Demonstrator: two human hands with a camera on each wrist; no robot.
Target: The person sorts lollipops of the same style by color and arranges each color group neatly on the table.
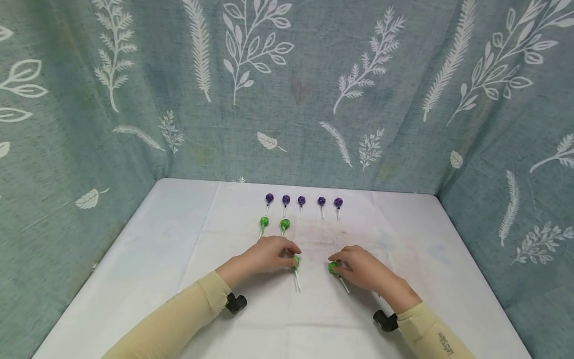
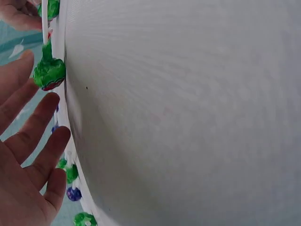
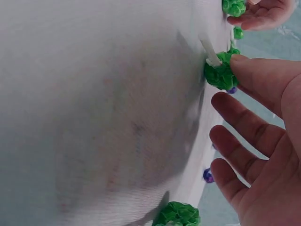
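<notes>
My left hand (image 1: 269, 253) holds a green-wrapped lollipop (image 2: 50, 74) lightly by its head between thumb and index finger; the other fingers are spread. Its white stick points back toward me. To the right, my right hand (image 1: 365, 269) pinches another green lollipop (image 3: 220, 73) at the head, thumb on the wrapper. The right index finger is mostly hidden behind the thumb. One more green lollipop (image 3: 178, 214) lies near the right hand, largely covered in the head view. Beyond the left hand lie two green lollipops (image 1: 284, 225) side by side.
Several purple lollipops (image 1: 301, 200) lie in a row at the back of the white-covered table (image 1: 426, 229), sticks toward me. A grey-green leaf-patterned curtain (image 1: 287, 139) surrounds the far side and both sides. Black wrist cameras (image 1: 236, 303) hang beneath the forearms.
</notes>
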